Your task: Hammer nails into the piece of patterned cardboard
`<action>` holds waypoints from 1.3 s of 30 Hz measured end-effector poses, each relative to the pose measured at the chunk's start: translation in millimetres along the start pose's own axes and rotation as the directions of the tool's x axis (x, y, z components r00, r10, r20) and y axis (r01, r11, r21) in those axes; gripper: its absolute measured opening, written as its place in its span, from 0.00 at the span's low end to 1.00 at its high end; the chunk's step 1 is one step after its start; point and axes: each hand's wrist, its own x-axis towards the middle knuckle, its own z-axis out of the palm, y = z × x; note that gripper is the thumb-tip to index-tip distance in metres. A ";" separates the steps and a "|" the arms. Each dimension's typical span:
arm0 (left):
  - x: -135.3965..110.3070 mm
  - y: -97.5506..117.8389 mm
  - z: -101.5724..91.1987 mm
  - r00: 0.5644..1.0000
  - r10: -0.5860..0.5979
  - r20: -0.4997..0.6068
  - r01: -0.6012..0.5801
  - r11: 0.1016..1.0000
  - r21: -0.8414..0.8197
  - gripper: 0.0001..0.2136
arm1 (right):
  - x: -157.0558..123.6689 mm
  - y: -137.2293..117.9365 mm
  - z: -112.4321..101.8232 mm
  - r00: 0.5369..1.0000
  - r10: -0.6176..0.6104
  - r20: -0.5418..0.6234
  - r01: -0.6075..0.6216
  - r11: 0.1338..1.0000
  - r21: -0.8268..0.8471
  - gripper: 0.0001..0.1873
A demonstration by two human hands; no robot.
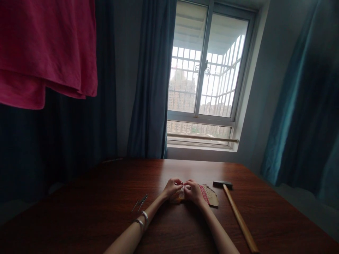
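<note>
Both hands meet mid-table: the left hand (172,187) and right hand (195,192) curl their fingers tight, pinching the near end of a flat tan insole-shaped piece (212,198). It is red-patterned on top and pale-marked along its edge, and it lies on the wooden table (106,211). A hammer (239,217) rests just right of it.

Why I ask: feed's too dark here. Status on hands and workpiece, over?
Left hand, right hand both pinching red patterned piece. Piece resting on table. Hammer right, thin metal tool left, both untouched.
</note>
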 end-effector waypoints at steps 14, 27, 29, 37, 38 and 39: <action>1.4 -3.5 2.6 0.999 -0.018 -0.028 0.019 0.999 0.046 0.10 | -102.8 18.4 -151.3 0.793 0.552 -0.257 -0.585 0.572 -0.575 0.22; 0.1 -5.7 2.7 0.999 -0.045 -0.019 0.046 0.997 0.056 0.10 | -163.5 28.3 -138.7 0.871 0.445 -0.209 -0.399 0.391 -0.829 0.22; -0.8 -4.6 2.3 0.998 -0.052 -0.019 0.054 0.997 0.060 0.10 | -162.6 28.7 -142.7 0.853 0.498 -0.158 -0.424 0.482 -0.767 0.21; -1.4 -6.0 2.9 0.997 -0.073 -0.018 0.073 0.997 0.039 0.11 | -154.2 20.5 -156.7 0.787 0.592 -0.173 -0.616 0.760 -0.207 0.18; -1.3 -6.7 3.0 0.998 -0.066 -0.019 0.067 0.997 0.035 0.11 | -152.3 14.9 -156.0 0.789 0.588 -0.176 -0.607 0.791 -0.077 0.18; -1.3 -7.1 3.0 0.998 -0.059 -0.018 0.060 0.998 0.032 0.11 | -150.2 7.2 -154.8 0.784 0.598 -0.166 -0.598 0.800 0.056 0.20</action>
